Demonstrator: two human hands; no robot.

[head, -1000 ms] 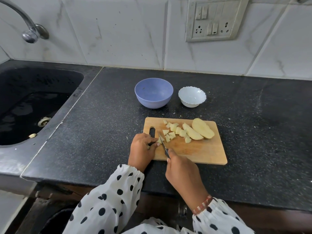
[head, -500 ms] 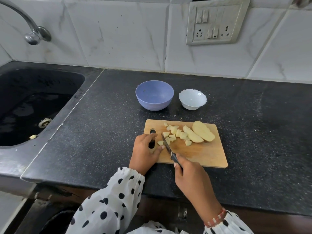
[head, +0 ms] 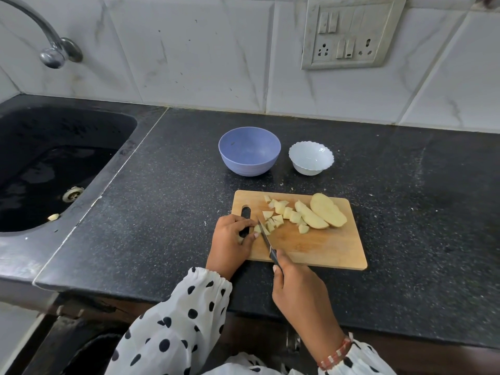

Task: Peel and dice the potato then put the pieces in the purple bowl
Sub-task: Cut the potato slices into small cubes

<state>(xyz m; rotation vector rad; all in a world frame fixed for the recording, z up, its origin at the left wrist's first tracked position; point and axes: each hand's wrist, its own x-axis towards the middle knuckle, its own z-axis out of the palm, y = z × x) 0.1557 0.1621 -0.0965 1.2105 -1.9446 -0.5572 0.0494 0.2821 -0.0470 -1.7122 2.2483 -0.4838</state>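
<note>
A wooden cutting board (head: 324, 247) lies on the black counter. On it are several pale potato dice (head: 281, 212) and two larger peeled potato slices (head: 324, 212) at the far right. My right hand (head: 300, 290) grips a small knife (head: 266, 239) by its dark handle, blade down on the board's left part. My left hand (head: 230, 242) pinches a small potato piece (head: 257, 229) against the blade, fingers curled. The purple bowl (head: 249, 150) stands behind the board and holds nothing.
A small white scalloped bowl (head: 311, 157) sits right of the purple one. A black sink (head: 40, 169) with a tap (head: 51, 50) lies to the left. A switch panel (head: 349, 33) is on the tiled wall.
The knife blade has shifted slightly between cuts at the board's left part, and my left hand's fingers have curled back onto the small piece. The view has moved a little.
</note>
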